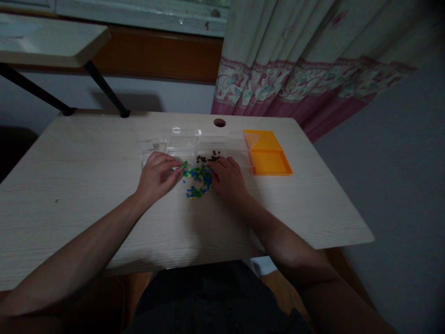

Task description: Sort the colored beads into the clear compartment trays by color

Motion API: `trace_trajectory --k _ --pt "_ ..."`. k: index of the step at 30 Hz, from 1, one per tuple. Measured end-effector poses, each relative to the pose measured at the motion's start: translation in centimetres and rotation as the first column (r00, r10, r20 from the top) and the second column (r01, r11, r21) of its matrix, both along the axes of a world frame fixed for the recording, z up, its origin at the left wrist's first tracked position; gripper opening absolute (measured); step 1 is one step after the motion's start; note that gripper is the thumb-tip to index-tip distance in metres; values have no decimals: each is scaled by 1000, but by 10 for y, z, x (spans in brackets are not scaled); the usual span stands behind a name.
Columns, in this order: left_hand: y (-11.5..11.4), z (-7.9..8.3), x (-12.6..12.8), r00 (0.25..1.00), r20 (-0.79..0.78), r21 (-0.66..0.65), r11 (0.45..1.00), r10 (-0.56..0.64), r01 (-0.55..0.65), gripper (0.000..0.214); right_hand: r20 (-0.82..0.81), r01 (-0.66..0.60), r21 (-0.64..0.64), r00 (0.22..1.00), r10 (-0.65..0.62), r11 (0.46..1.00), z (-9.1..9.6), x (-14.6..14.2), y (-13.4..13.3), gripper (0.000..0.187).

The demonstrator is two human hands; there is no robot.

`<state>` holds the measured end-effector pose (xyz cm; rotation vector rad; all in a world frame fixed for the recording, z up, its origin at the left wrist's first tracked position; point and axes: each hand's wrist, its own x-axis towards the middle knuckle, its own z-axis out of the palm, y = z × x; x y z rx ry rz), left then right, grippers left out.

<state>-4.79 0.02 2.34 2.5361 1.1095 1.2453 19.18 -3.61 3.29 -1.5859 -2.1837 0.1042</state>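
A small heap of tiny blue, green and yellow pieces (199, 182) lies on the pale wooden table (86, 185), just in front of a clear plastic compartment box (181, 146). One compartment of the box holds several dark brown pieces (208, 157). My left hand (158, 175) rests at the heap's left edge, its fingers curled and pinched together near a green piece; what they hold is too small to make out. At the heap's right edge lies my right hand (227, 178), fingers bent down onto the pieces.
An orange lid or tray (269, 153) lies to the right of the clear box. A round cable hole (219, 122) sits near the table's far edge. A raised shelf on black legs (52, 41) stands at the back left, a patterned curtain (295, 69) at the back right.
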Motion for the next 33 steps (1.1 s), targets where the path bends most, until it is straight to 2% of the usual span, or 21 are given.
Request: trace_trajectory --k 9,26,33 --pt "0 -2 1 1000 0 -19 1000 13 -13 14 -17 -153 5 988 153 988 -11 -3 1 27" --pt "0 -1 1 1000 -9 -33 999 15 -15 15 1 -137 4 991 137 991 -9 -1 2 15" --pt "2 -1 -1 993 15 -4 993 117 -117 13 -68 -145 7 987 145 989 -10 -2 3 14"
